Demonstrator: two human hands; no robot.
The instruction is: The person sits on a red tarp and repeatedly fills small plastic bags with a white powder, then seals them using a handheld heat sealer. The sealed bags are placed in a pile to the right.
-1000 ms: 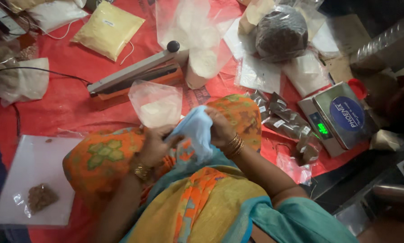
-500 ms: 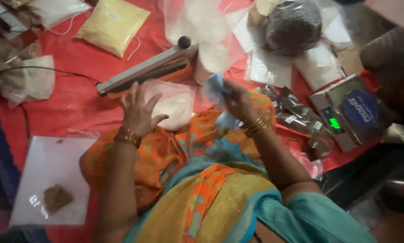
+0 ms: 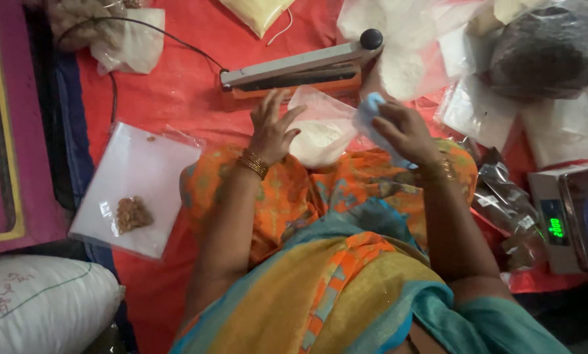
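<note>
Fingers (image 3: 275,113) of our left hand (image 3: 271,134) are spreading open and flat, their tips pressing on the near-left edge of the clear plastic pouch of white powder (image 3: 320,134), gripping nothing. We are looking at that pouch lying on our knee just in front of the long heat sealer (image 3: 294,69), its mouth turned up and away from us toward the sealer's bar, so its long axis is running from our lap toward the sealer while the bar is crossing it left to right. Moving rightward, our right hand (image 3: 405,131) is curling closed around a light blue cloth (image 3: 371,108), which is touching the pouch's right upper corner. Both hands are flanking the pouch, the left one resting more fully on it, the right one nearer its open end. Farther right, dark filled packets (image 3: 504,203) are lying beside our knee, and a small digital scale (image 3: 572,219) is sitting at the edge of the red floor sheet (image 3: 176,92).
</note>
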